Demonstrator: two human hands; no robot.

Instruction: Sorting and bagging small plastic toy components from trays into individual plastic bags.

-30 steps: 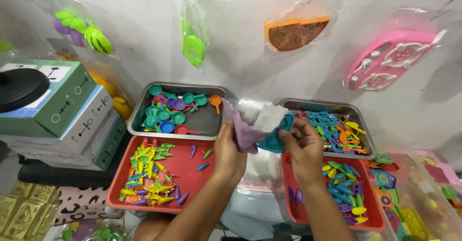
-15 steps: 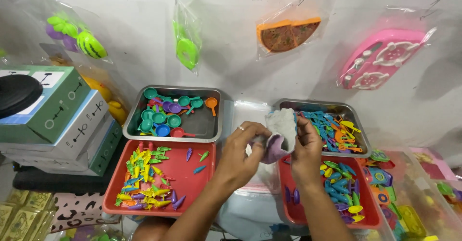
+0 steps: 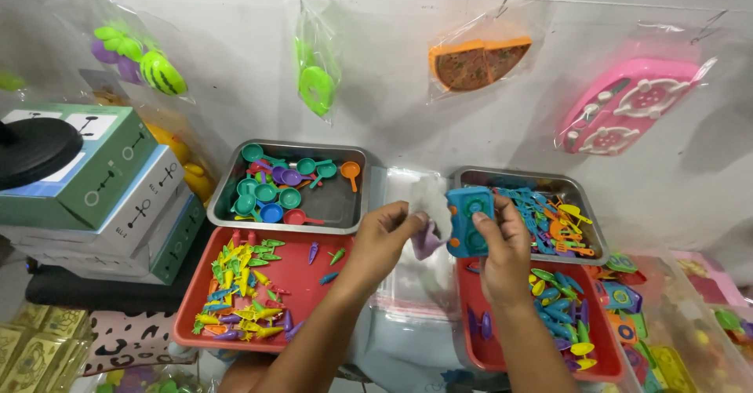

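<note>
My right hand point(image 3: 502, 245) grips a small blue toy stove point(image 3: 468, 220) with orange trim, held upright in front of me. My left hand point(image 3: 386, 234) pinches a clear plastic bag point(image 3: 429, 201) with a purple piece low inside it. The bag touches the left side of the blue toy. Both hands hover above a pile of clear bags point(image 3: 412, 283) lying between two red trays.
A metal tray point(image 3: 341, 201) holds small toy pans; another metal tray point(image 3: 502, 180) holds utensils. Red trays sit at the left point(image 3: 314, 279) and right point(image 3: 474, 314) with small pieces. Boxes point(image 3: 102, 189) are stacked on the left. Bagged toys point(image 3: 631, 114) hang on the wall.
The camera view has tilted down slightly. My right hand has turned the blue toy upright beside the bag, and my left hand has shifted its pinch on the bag.
</note>
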